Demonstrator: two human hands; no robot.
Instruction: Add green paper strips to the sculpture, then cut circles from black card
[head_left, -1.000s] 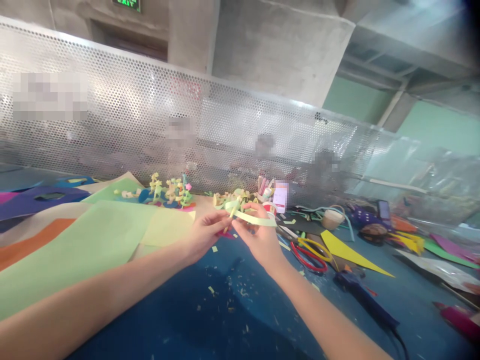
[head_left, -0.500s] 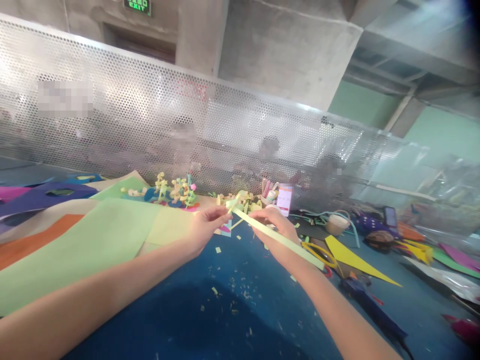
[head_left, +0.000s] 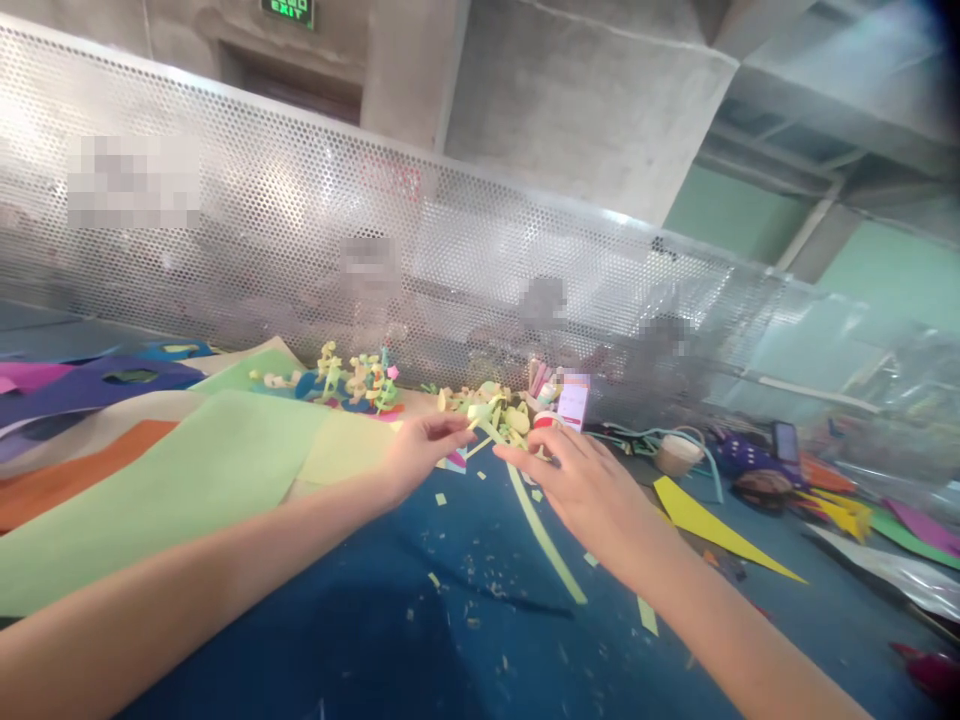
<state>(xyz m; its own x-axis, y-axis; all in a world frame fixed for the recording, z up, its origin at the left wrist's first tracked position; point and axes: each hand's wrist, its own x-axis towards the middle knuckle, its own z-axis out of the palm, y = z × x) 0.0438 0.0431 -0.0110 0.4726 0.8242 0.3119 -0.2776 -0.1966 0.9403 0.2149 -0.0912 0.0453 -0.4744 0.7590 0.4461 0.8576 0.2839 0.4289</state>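
Note:
My left hand (head_left: pixel 426 450) is closed, thumb and fingers pinched on one end of a long pale yellow-green foam-like strip (head_left: pixel 541 532). From there the strip curves down over the blue table toward me. My right hand (head_left: pixel 589 482) hovers just right of the strip, thumb and fingers apart, and appears to hold nothing. Beyond the hands lies a heap of small pale yellow and green cut pieces (head_left: pixel 516 418). Tiny figures (head_left: pixel 352 378) built from similar pieces stand to the left of that heap.
Light green sheets (head_left: pixel 187 480) and an orange one (head_left: pixel 97 465) cover the left. A phone (head_left: pixel 574 402) leans at the back. Yellow sheet (head_left: pixel 712 525), a cup (head_left: pixel 679 452) and cords lie right. Scraps litter the blue table (head_left: pixel 360 640). A perforated metal screen (head_left: pixel 300 230) rises behind.
The strip's free part has swung from above my right wrist down to between my arms. My right hand has shifted right, its fingers more spread. My left hand keeps its pinch.

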